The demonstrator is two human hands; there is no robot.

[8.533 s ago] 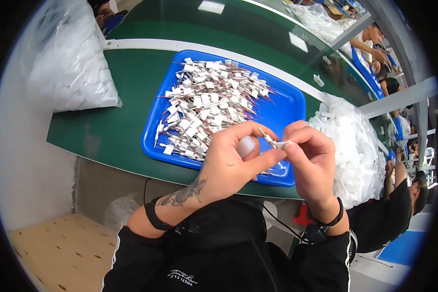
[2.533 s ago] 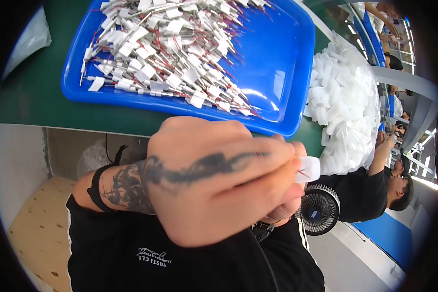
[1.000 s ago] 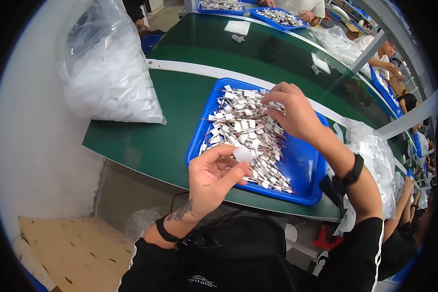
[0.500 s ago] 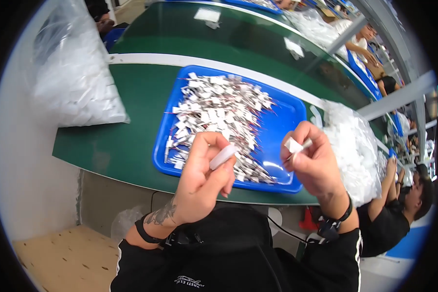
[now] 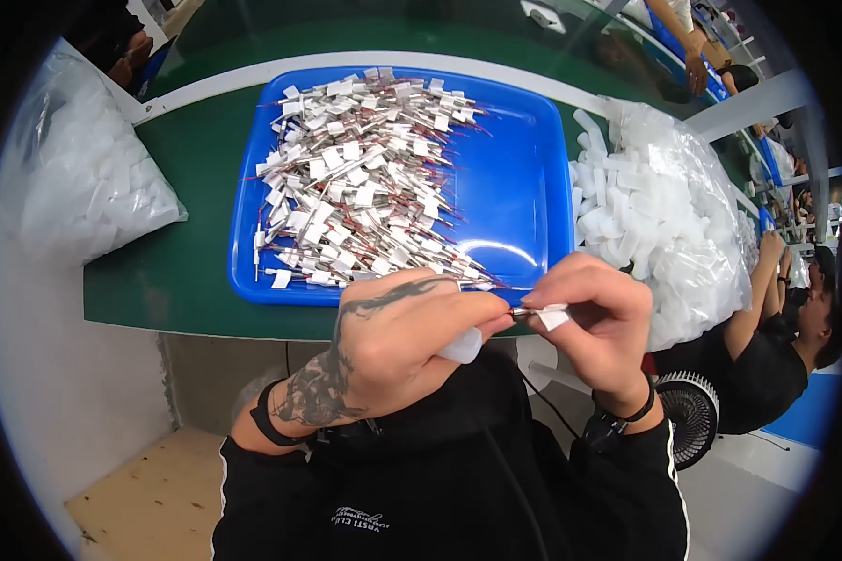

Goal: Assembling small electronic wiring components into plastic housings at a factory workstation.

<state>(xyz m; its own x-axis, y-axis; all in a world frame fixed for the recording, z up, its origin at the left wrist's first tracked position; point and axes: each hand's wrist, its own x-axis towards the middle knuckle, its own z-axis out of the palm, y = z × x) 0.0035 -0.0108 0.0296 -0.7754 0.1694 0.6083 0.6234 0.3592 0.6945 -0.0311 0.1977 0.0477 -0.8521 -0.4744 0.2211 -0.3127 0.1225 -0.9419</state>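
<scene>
My left hand [image 5: 393, 332] is closed, with a translucent white plastic piece [image 5: 462, 347] sticking out beneath its fingers. Opposite it, my right hand [image 5: 597, 316] pinches a small thin metal part with a white tag [image 5: 551, 319]. The fingertips of both hands nearly meet at the dark metal end [image 5: 519, 311] of that part; whether the left fingers also grip it I cannot tell. Both hands are at the front edge of a blue tray [image 5: 510, 187]. Many similar tagged metal parts with thin red wires [image 5: 360, 182] lie heaped on the tray's left side.
A bag of white plastic pieces [image 5: 103, 187] stands at the left. Another opened bag [image 5: 669, 224] spills similar pieces right of the tray. A green table [image 5: 196, 280] with a white rail lies under them. A black fan [image 5: 688, 421] and a co-worker [image 5: 767, 374] are at the right.
My hands have come together; before, they were apart, each holding its piece. The left hand has turned back-up. The view has shifted, so the tray appears higher and larger.
</scene>
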